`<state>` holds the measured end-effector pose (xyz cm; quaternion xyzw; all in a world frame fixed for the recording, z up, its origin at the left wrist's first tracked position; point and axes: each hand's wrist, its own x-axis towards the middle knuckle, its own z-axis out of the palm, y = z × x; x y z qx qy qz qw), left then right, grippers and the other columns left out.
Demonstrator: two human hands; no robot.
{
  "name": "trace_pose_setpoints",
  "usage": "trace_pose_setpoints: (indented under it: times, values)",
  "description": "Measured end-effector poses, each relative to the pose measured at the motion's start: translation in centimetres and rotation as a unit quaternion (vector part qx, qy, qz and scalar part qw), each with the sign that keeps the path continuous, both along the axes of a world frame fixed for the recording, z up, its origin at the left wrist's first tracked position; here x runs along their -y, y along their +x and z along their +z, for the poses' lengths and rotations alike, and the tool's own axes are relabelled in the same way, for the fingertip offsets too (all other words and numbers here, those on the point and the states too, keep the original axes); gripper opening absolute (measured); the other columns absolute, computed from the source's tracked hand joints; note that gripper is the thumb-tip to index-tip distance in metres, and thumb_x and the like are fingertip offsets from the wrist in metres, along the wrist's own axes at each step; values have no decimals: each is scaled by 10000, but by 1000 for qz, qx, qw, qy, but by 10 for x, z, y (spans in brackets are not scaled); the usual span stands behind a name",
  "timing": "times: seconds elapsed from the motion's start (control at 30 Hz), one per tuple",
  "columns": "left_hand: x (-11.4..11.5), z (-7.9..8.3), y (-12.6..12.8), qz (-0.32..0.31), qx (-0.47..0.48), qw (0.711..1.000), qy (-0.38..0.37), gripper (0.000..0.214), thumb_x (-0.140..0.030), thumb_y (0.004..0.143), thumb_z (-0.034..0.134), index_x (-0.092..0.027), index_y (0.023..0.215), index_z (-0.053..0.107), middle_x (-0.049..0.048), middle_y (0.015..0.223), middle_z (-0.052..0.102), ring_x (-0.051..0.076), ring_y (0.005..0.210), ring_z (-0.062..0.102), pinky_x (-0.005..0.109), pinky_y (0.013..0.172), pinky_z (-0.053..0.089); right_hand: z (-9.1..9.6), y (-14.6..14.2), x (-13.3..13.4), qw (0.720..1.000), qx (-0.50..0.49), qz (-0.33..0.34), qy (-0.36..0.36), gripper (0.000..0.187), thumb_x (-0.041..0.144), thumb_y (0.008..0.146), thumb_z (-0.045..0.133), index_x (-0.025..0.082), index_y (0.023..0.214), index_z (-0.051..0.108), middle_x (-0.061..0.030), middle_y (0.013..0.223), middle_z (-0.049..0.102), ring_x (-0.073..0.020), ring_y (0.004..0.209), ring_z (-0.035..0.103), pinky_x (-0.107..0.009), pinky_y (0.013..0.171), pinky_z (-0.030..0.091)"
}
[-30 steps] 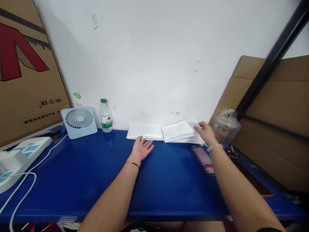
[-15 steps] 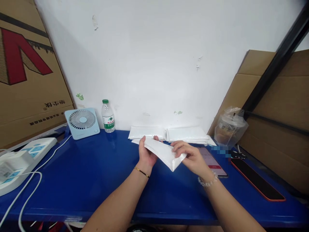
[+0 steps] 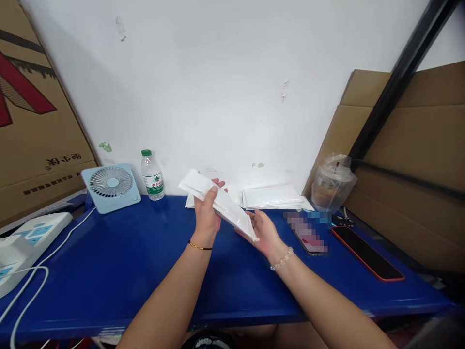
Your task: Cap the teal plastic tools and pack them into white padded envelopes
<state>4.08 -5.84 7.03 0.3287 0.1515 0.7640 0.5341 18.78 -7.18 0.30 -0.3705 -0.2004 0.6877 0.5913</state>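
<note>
White mailer [image 3: 222, 205] | held aloft | long axis upper-left to lower-right

A flat white padded envelope [image 3: 225, 207] slants down to the right. The fingers [image 3: 219, 183] of the left hand [image 3: 206, 219] wrap its upper half, and its lower corner rests on the fingers [image 3: 256, 219] of the right hand [image 3: 264, 232].

Two bare arms, left hand [image 3: 206, 215] with a thin gold bangle [image 3: 199, 246] round the wrist, right hand [image 3: 263, 231] with a bracelet [image 3: 281, 259] of small round white beads round the wrist, both arms uncovered right down to the bottom edge
</note>
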Motion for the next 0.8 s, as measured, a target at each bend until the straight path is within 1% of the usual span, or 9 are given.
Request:
trace_pose_setpoints:
  times: [0.07,0.13,0.27,0.33,0.4,0.47,0.53,0.67,0.8]
  values:
    - [5,9,10,5,-74,996,58,380,-267,722,702,-247,1060,529,37,1066,606,217,1013,607,375,863,498,-3,-1,-5,999,-38,31,-19,274,392,861,449,159,915,584,-81,857,676,-214,761,644,-393,715,526]
    - [9,16,20,2,-129,987,99,406,-250,719,708,-246,1079,519,38,1075,603,216,1011,609,377,867,492,-6,2,-7,997,-56,52,-32,285,381,881,421,152,926,585,-72,803,682,-193,698,649,-354,670,534]
    - [13,27,31,-22,-135,985,105,605,-170,662,744,-262,1192,468,39,1040,622,211,982,625,373,881,484,-12,4,-7,996,-41,42,-63,202,311,874,441,162,872,577,-19,631,644,-131,526,610,-244,521,507]
    - [14,32,32,-22,-99,992,79,590,-137,641,748,-248,1163,497,42,1024,631,209,987,626,356,887,483,-15,0,-5,997,-3,40,-63,192,325,855,476,159,815,564,-19,590,623,-117,472,583,-209,438,471]
    - [15,37,31,-19,-72,995,71,522,-118,636,745,-233,1098,533,43,1023,633,209,996,624,344,886,485,-17,-4,-3,997,46,39,-48,221,362,833,512,160,748,542,-13,541,590,-95,392,516,-166,331,373]
    - [15,39,28,-13,-71,994,86,455,-127,646,742,-224,1048,552,40,1021,630,204,985,627,338,877,491,-17,-7,-1,997,68,34,-21,240,374,807,555,170,690,509,25,469,519,-59,320,406,-130,275,239]
    - [15,40,24,-1,-83,991,108,401,-159,670,734,-225,1026,561,38,1030,621,198,969,629,336,863,501,-16,-6,-1,996,82,22,15,268,384,776,601,178,657,478,64,418,434,-38,293,316,-124,270,155]
    - [8,40,10,21,-73,990,119,321,-245,686,730,-205,976,599,45,1029,602,210,975,612,356,844,522,-16,2,-5,973,220,-17,71,349,490,760,585,196,643,436,81,423,374,-41,294,276,-161,279,163]
    - [-2,41,-14,43,-29,993,109,297,-313,698,706,-211,960,610,47,1053,588,220,1040,574,366,866,522,-21,15,-14,934,343,-74,72,397,560,757,540,220,623,386,75,433,375,-64,304,289,-202,294,191]
